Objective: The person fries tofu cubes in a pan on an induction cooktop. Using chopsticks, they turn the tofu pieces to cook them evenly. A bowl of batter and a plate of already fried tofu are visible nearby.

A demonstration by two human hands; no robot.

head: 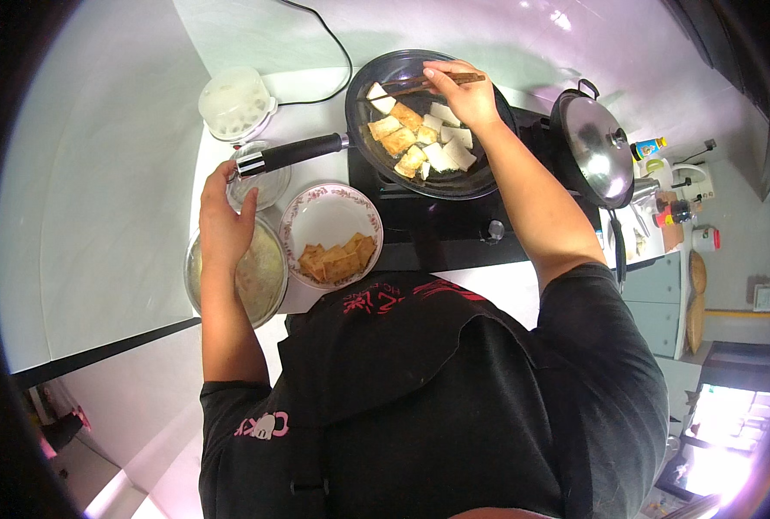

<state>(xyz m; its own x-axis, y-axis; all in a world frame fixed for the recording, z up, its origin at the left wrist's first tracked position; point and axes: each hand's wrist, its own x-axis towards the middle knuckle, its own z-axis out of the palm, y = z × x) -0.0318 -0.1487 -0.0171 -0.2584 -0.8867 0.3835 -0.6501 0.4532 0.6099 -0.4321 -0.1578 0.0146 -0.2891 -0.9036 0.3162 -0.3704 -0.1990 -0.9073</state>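
Observation:
My right hand (466, 94) holds a pair of wooden chopsticks (411, 83) over a dark frying pan (385, 172). Their tips are at a white tofu slice (380, 98) near the pan's left wall. Several more slices lie in the pan, some browned (398, 141), others pale (457, 154). My left hand (225, 217) has its thumb spread from the fingers, and the fingertips are at the end of the pan's black handle (300, 153); whether they touch it is unclear. Below this handle a clear glass bowl (275, 185) is partly hidden.
Fried slices (339, 259) lie in a flower-rimmed plate (317, 217). A larger round vessel (265, 279) sits under my left forearm. A lidded wok (596, 149) stands right on the black cooktop (417, 240). An egg cooker (236, 104) with its cord stands back left; bottles (674, 213) are far right.

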